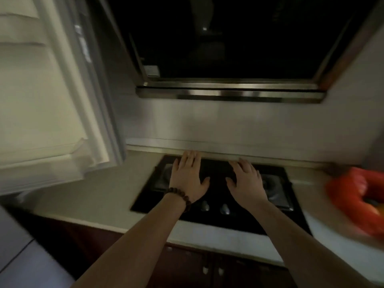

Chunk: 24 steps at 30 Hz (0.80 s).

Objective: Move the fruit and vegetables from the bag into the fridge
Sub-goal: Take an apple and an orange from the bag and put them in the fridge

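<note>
Both my arms reach forward over a black gas hob. My left hand, with a bead bracelet at the wrist, is held flat with fingers straight and holds nothing. My right hand is beside it, fingers spread and slightly bent, also empty. A red bag lies blurred on the counter at the far right, with something orange showing in its opening. The open fridge door, white inside with door shelves, stands at the left.
A range hood hangs above the hob. Two knobs sit at the hob's front. The pale counter runs left and right of the hob, with dark cabinets below.
</note>
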Each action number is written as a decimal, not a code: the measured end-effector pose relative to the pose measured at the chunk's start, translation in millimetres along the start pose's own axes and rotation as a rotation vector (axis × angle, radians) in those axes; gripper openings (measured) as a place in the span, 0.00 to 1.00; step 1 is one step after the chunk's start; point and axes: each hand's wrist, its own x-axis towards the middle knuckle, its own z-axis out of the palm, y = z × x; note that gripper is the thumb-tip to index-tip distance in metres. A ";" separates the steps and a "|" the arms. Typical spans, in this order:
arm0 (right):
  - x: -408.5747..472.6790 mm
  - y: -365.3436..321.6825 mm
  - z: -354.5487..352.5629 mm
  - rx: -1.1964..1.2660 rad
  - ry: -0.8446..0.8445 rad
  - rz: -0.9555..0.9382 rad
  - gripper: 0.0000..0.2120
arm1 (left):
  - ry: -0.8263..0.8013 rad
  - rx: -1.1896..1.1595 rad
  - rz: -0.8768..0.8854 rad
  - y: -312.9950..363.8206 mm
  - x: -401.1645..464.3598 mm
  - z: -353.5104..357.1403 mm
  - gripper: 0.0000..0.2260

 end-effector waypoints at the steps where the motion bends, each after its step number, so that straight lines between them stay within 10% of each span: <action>1: -8.5 20.7 -7.5 -0.005 0.012 0.048 0.26 | -0.012 -0.009 0.032 21.7 3.2 10.2 0.36; 24: -216.4 409.7 -160.3 -0.096 0.149 0.601 0.27 | -0.187 -0.259 0.454 478.7 -13.2 159.5 0.35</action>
